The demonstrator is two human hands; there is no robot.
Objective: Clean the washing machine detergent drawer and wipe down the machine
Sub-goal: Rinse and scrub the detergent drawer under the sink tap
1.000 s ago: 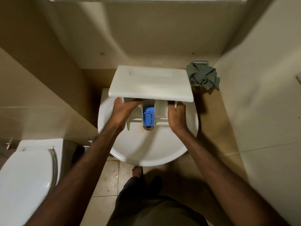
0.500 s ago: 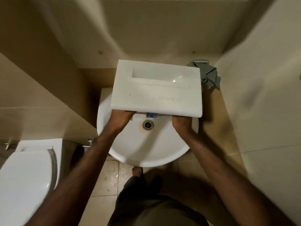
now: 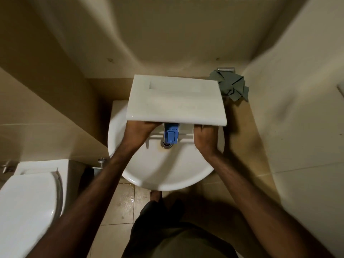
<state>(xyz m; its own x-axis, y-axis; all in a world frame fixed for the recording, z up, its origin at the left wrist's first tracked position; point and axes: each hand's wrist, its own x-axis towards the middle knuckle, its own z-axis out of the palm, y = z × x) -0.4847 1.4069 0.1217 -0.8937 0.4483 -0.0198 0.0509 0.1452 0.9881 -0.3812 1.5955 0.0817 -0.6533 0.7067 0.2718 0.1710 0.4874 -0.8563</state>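
I hold the white detergent drawer [image 3: 175, 103] over the round white sink [image 3: 167, 170], its flat front panel facing up and towards me. My left hand [image 3: 138, 133] grips the drawer body under the panel's left side. On the right side, my right hand [image 3: 205, 140] grips it the same way. A blue insert [image 3: 170, 134] of the drawer shows between my hands, just above the sink drain [image 3: 166, 144]. Most of the drawer's compartments are hidden behind the panel. A crumpled grey-green cloth [image 3: 232, 84] hangs on a metal holder by the right wall.
A white toilet [image 3: 28, 207] with its lid down stands at the lower left. Beige tiled walls close in on both sides and behind the sink. The floor tiles below the sink look wet. My foot [image 3: 156, 195] shows under the sink's front rim.
The drawer rocked: its front panel tipped up to face me half a second ago, hiding the blue insert, and has now tilted partly back, so the insert shows again. Both hands kept their grip.
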